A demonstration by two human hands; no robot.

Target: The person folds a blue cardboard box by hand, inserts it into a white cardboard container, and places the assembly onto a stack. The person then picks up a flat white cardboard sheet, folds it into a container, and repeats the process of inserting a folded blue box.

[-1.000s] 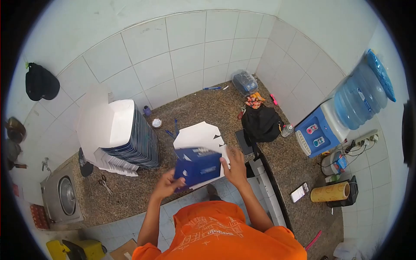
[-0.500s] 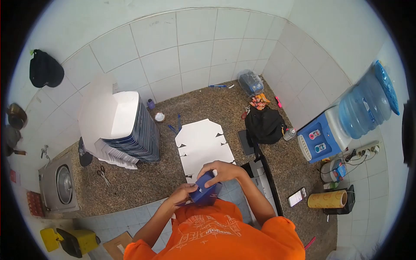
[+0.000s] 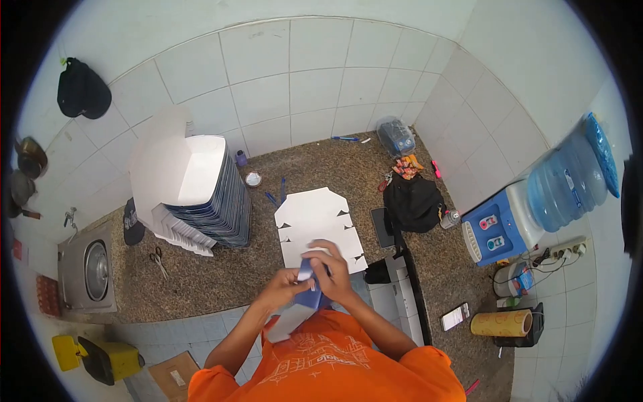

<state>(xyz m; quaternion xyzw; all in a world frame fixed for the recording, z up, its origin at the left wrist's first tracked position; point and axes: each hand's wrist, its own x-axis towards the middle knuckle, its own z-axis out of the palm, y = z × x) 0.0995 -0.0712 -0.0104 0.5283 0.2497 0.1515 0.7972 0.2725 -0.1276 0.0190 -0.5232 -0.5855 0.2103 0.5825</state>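
A blue and white cardboard piece (image 3: 295, 313) is held close against the orange shirt. My left hand (image 3: 281, 291) grips its left side, fingers bent round the edge. On the upper right side, my right hand (image 3: 329, 271) is closed on the same piece. Just beyond my hands a flat white cardboard blank (image 3: 315, 218) with dark notches lies on the granite counter. To the left rises a tall stack of blue and white cardboard pieces (image 3: 224, 201).
Scissors (image 3: 159, 262) lie near the sink (image 3: 94, 268). A black bag (image 3: 412, 204), a phone (image 3: 455, 317), a yellow roll (image 3: 501, 324) and a water dispenser (image 3: 499, 221) are on the right. Blue pens (image 3: 276, 194) lie behind the blank.
The held piece has turned so that a white side shows at lower left. My right hand has moved slightly down, its fingers shifted on the piece. The camera view has shifted a little.
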